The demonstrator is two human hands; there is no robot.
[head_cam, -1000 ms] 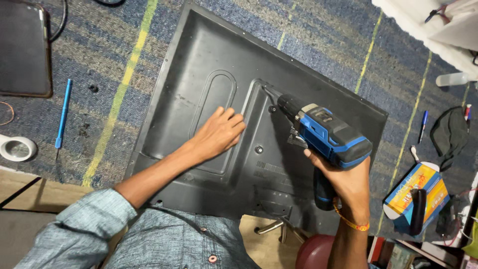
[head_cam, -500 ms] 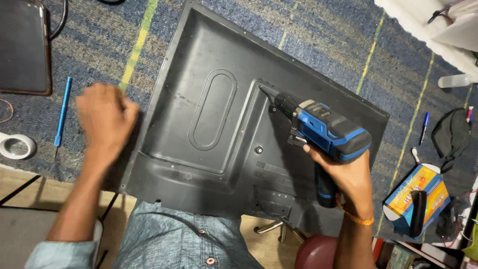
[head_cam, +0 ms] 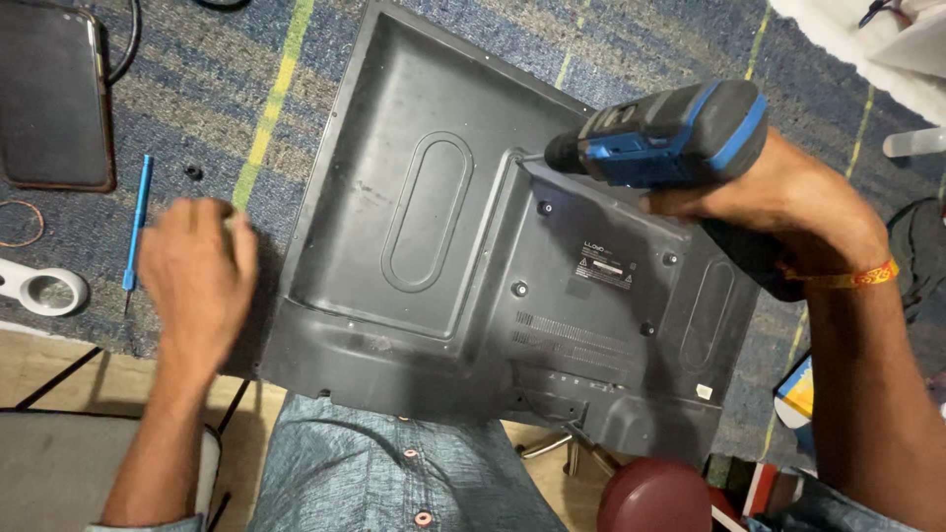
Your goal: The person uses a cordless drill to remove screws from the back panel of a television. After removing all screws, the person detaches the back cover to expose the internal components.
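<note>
- Right hand (head_cam: 788, 202) — closed around the grip of a blue-and-black cordless drill (head_cam: 670, 133). The drill's long axis runs roughly level across the view, chuck pointing away from this hand toward the person's left.
- The bit tip meets the grey plastic back cover (head_cam: 434, 246) at a recessed corner near the panel's upper middle. Whether the bit sits in a screw head cannot be told; the spot is too small and shadowed.
- Left hand (head_cam: 197, 276) — blurred, back toward the camera, fingers curled downward over the carpet (head_cam: 197, 89) just off the cover's left edge. Whether it holds anything cannot be told; it touches neither cover nor drill.
- The right hand is plainly the nearer to the work point; the left hand stands well apart from it, on the far side of the panel's raised oval moulding.
- The back cover lies face-down between the two hands, tilted on a diagonal, its lower edge over the person's lap. Matte moulded plastic, stepped centre section, vent slots, several round screw recesses below the drill.
- Carpet: woven, blue-grey with yellow-green stripes.
- Beyond the left hand, away from the cover: a slim blue screwdriver (head_cam: 136, 222) lying lengthwise, a white tape roll (head_cam: 44, 291) and a dark flat tablet (head_cam: 49, 94).
- An orange band (head_cam: 847, 279) circles the right wrist.
</note>
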